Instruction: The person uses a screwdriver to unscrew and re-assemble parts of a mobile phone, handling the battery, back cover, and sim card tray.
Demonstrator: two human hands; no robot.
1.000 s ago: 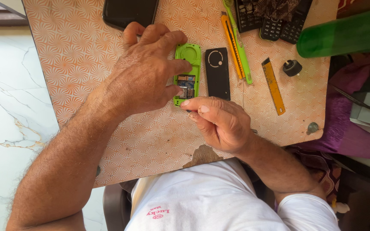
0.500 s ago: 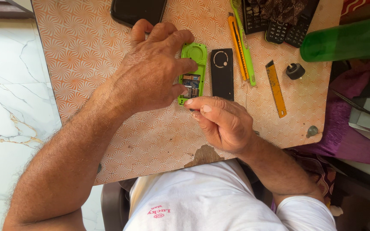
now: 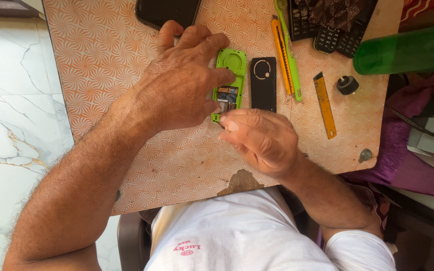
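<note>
Both hands work the open green phone (image 3: 229, 83) on tabletop (image 3: 126, 60): left hand (image 3: 179, 85) clamps it, right hand (image 3: 259, 140) pinches sth tiny at its board; next needs steady fine placement.

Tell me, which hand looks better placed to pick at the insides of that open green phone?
Probably the right hand: its fingertips pinch at the bottom edge of the green phone. The left hand is spread over the phone, holding it.

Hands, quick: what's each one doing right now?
Left hand: fingers pressed on the green phone shell, steadying it.
Right hand: fingertips pinched at the shell's lower end; any held item hidden.
</note>
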